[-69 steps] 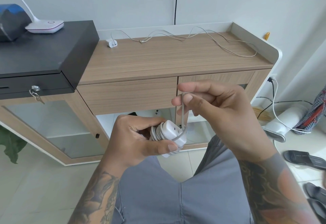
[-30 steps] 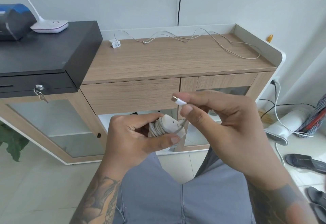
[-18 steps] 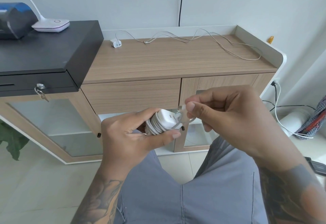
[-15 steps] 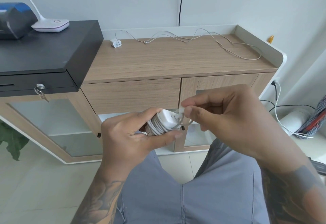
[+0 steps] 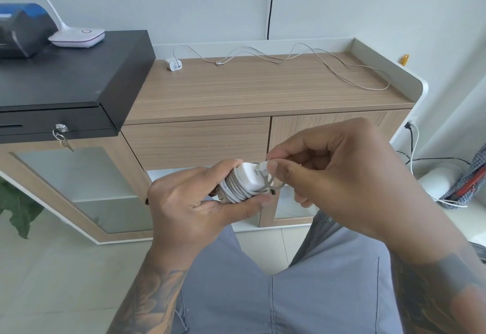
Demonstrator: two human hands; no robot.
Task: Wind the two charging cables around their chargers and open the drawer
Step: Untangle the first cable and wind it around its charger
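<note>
Single head-worn wide-angle view, looking forward and down from above the person's lap. Both hands sit close, center frame; wooden cabinet (image 5: 263, 89) faces the camera just beyond, wall behind, floor at the edges.

A white charger (image 5: 248, 177) with its cable (image 5: 234, 187) wound around it is held in the left hand (image 5: 194, 206), in front of the wooden cabinet (image 5: 263, 91). The cable's plug end (image 5: 263, 169) is pinched by the right hand (image 5: 339, 175), right beside the charger. A second small charger (image 5: 174, 65) is seen on top of the cabinet, at the back left. Its thin cable (image 5: 302, 57) is spread loose along the back of the cabinet top. The drawer (image 5: 197, 143) on the cabinet's front is closed.
</note>
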